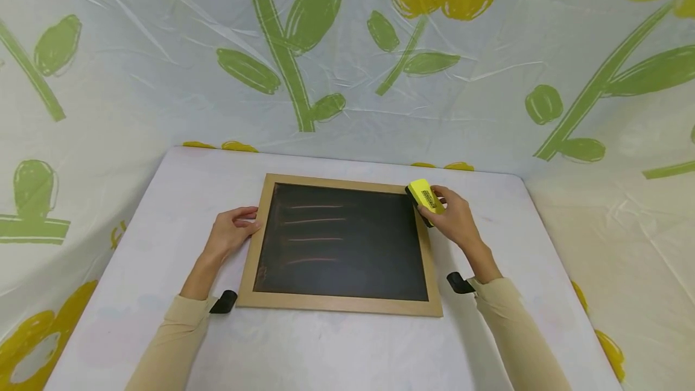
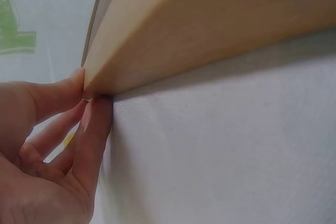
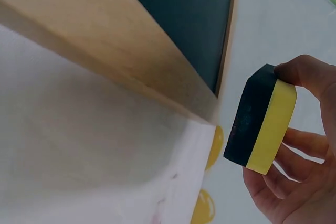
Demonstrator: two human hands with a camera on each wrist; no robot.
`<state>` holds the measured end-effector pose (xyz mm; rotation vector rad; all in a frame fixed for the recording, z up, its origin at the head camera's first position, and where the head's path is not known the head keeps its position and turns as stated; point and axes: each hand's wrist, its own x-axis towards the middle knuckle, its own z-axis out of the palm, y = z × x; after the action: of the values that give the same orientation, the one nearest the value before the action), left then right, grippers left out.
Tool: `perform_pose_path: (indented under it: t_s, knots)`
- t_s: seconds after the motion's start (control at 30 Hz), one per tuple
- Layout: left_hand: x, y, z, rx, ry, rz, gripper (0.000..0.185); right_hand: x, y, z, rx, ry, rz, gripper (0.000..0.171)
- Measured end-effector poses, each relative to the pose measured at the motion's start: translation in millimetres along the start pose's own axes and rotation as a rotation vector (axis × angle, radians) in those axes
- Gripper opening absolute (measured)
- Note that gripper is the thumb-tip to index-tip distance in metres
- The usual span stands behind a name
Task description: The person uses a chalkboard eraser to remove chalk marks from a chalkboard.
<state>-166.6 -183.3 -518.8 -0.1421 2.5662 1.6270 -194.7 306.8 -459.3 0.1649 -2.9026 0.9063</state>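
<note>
From the head view I see the chalkboard [image 1: 341, 245] lying flat near the middle of the white table [image 1: 336, 349], its wooden frame [image 1: 339, 305] running a little askew to the table's edges, with four faint chalk lines [image 1: 315, 233] on the left part of the dark surface. My left hand [image 1: 232, 231] rests against the frame's left edge toward the far end, fingers loosely curled and touching the wood. My right hand [image 1: 455, 215] grips the yellow eraser [image 1: 426, 198] at the board's far right corner, fingers and thumb wrapped round its sides, its black felt side tilted toward the frame. There is bare tabletop on every side: a wide band at the near edge, narrower strips left and right, and a short strip before the flowered sheet [image 1: 347, 53] that rises behind the table. The left wrist view adds what the head view cannot: the fingertips [image 2: 97, 111] press at the frame's lower edge [image 2: 210, 30] where it meets the tablecloth. The right wrist view shows the eraser [image 3: 262, 121] held clear of the frame [image 3: 121, 51], just beside the corner, with a gap between felt and wood.
</note>
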Motion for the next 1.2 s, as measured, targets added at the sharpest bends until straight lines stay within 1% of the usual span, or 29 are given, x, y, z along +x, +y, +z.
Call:
perform_pose_path:
  t_s: [0.3, 0.57, 0.77, 0.93, 1.07, 1.2]
  knots:
    - [-0.2, 0.2, 0.3, 0.003, 0.008, -0.004, 0.045, 9.7, -14.5, 4.8, 0.000, -0.023, -0.065, 0.063]
    - [0.4, 0.7, 1.4, 0.006, 0.006, -0.005, 0.045, 18.0, -28.5, 10.9, -0.023, -0.077, -0.110, 0.062]
    - [0.1, 0.0, 1.0, 0.000, 0.010, -0.012, 0.044, 23.0, -36.8, 17.1, -0.020, -0.115, -0.170, 0.062]
    - [1.1, -0.8, 1.2, -0.010, 0.003, -0.019, 0.044, 27.0, -44.8, 21.1, -0.022, -0.142, -0.201, 0.064]
    - [1.5, -1.0, 0.8, 0.000, 0.008, -0.026, 0.044, 30.7, -51.5, 25.7, -0.019, -0.154, -0.254, 0.064]
    - [1.6, -0.7, 1.2, -0.006, 0.003, -0.031, 0.044, 33.2, -56.4, 31.9, -0.043, -0.170, -0.294, 0.065]
